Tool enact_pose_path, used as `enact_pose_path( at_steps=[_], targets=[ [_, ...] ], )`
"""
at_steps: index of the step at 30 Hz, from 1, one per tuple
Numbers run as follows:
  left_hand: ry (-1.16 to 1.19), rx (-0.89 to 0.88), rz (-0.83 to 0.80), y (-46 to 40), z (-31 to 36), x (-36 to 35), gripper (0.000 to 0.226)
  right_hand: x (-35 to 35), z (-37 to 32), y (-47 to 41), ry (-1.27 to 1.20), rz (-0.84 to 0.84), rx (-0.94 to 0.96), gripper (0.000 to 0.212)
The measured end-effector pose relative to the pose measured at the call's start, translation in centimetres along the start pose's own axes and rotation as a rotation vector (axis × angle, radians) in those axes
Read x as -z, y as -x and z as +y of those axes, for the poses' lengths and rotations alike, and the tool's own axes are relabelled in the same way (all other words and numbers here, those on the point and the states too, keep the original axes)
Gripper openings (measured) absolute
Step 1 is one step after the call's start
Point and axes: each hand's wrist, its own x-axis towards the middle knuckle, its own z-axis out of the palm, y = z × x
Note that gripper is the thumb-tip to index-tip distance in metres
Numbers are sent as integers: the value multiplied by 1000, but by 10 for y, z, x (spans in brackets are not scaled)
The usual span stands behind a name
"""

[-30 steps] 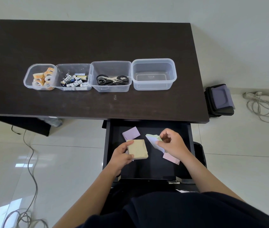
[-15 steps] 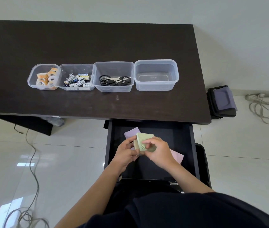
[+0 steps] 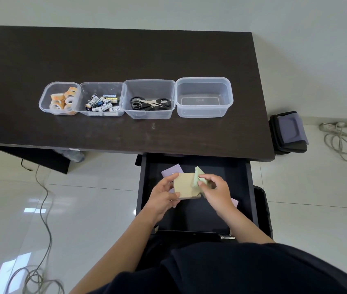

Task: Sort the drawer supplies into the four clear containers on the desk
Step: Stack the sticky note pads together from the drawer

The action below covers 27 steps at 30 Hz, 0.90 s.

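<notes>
Over the open black drawer [image 3: 145, 187], my left hand [image 3: 162, 198] grips a tan sticky-note pad [image 3: 184, 186]. My right hand [image 3: 216, 192] pinches a green sticky-note pad [image 3: 197, 177], tilted on edge against the tan pad's right side. A purple pad [image 3: 171, 170] lies in the drawer behind my left hand, and a pink pad [image 3: 234, 202] peeks out beside my right wrist. Four clear containers stand in a row on the desk: tape rolls [image 3: 62, 100], batteries [image 3: 102, 101], scissors [image 3: 150, 102], and an empty one [image 3: 204, 97] at the right.
The dark desk [image 3: 126, 56] spans the upper view, with the drawer pulled out below its front edge. A black and purple bag [image 3: 289, 132] sits on the floor at the right, near a coiled white cable [image 3: 346, 141]. Grey cables [image 3: 41, 209] trail across the floor at the left.
My right hand carried the green pad from the drawer's right side over to the tan pad in my left hand. The green pad lay flat over it, and now stands on edge.
</notes>
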Motion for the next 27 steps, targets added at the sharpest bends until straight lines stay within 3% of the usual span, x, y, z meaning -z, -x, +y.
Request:
enact_pose_path(
  at_steps=[7, 11, 13, 17, 21, 22, 24, 27],
  targets=[
    [-21, 0, 11, 1, 3, -1, 56, -5, -3, 4, 134, -100, 172, 11],
    [-10, 4, 6, 0, 3, -2, 57, -15, -4, 12, 258, -160, 304, 20],
    [13, 11, 12, 1, 1, -1, 58, -18, -5, 14, 208, -114, 303, 22],
    [22, 26, 10, 3, -1, -1, 58, -19, -10, 8, 27, 46, 56, 26],
    [3, 23, -11, 5, 1, -4, 57, -19, -17, -2, -283, 166, -313, 45],
    [-5, 26, -16, 6, 1, -4, 57, -16, -19, -4, -371, 155, -387, 38],
    [-20, 32, -24, 6, 0, -4, 57, -11, -22, -6, -380, 105, -490, 19],
    [-6, 47, -15, 7, -3, -2, 57, -3, -16, -13, -270, 69, -553, 23]
  ],
)
